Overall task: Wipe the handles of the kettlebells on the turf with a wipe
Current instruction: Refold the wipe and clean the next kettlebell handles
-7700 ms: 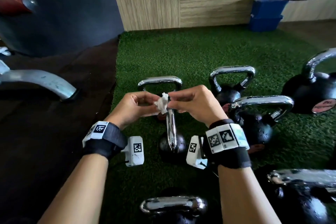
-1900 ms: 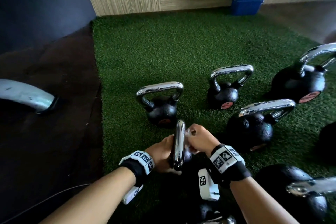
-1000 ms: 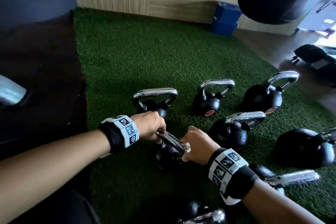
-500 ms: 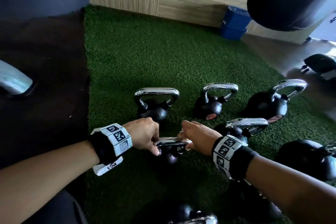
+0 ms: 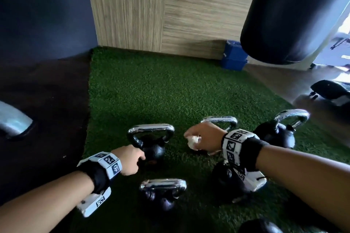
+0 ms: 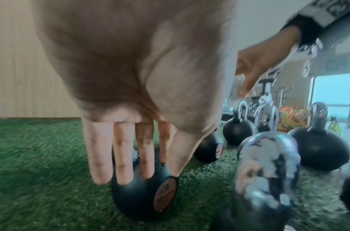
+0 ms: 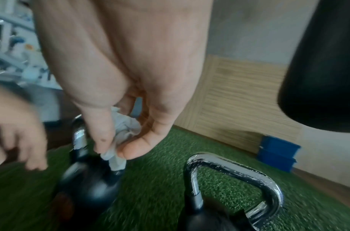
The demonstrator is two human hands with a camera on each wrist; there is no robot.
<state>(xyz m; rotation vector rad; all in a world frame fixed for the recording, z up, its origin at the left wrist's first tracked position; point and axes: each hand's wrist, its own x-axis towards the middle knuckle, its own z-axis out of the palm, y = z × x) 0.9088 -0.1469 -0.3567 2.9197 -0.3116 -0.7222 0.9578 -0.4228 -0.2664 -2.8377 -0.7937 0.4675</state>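
Note:
Several black kettlebells with chrome handles stand on the green turf point(image 5: 170, 91). My right hand point(image 5: 191, 138) pinches a crumpled white wipe point(image 5: 193, 141) between thumb and fingers point(image 7: 103, 137), hovering between the far-left kettlebell point(image 5: 153, 152) and another kettlebell's handle point(image 5: 220, 120). My left hand point(image 5: 140, 158) hangs with straight fingers point(image 6: 120, 156) right by the far-left kettlebell's body point(image 6: 138, 197); whether they touch is unclear. The near kettlebell point(image 5: 162, 185) stands free below both hands. The wipe point(image 7: 123, 132) shows in the right wrist view, above a kettlebell handle point(image 7: 235, 171).
A black punching bag point(image 5: 293, 15) hangs at the upper right. Blue boxes point(image 5: 234, 58) sit by the wood-panel wall. Dark flooring with a metal leg point(image 5: 13, 123) borders the turf on the left. More kettlebells point(image 5: 274, 136) crowd the right and bottom right.
Both hands have let go of the near kettlebell's handle. The left hand moved to the far-left kettlebell; the right hand lifted away to the right with the wipe.

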